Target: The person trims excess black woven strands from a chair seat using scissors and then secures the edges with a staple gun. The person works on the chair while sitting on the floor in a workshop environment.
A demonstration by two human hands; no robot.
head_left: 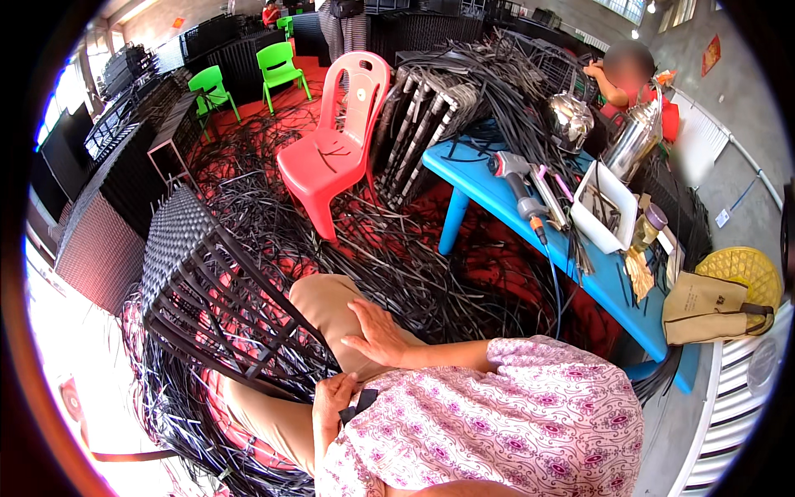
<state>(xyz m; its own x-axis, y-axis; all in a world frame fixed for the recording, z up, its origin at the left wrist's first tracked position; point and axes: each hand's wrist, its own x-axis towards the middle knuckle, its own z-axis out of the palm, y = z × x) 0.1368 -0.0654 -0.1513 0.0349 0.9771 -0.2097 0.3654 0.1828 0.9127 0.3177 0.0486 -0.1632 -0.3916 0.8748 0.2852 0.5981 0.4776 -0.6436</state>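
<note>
My right hand (378, 333) lies on my right thigh, its fingers stretched out and nothing in it. Low in my lap is my left hand (334, 396), its fingers curled in at the hem of my patterned shirt. A small black piece (361, 406) shows beside those fingers; whatever they hold is hidden. In front of my left hand, between my legs, a black furniture frame (248, 311) stands tilted. Its far end carries a tight weave of black plastic strips (175, 248), while the nearer part shows open bars. Neither hand plainly touches the frame.
Loose black strips (273, 224) cover the red floor around me. A red plastic chair (327, 157) stands ahead. On the right, a blue table (497, 203) bears a power tool (520, 182), a white tray (600, 234) and a metal kettle (633, 141). Another person (617, 91) sits behind it.
</note>
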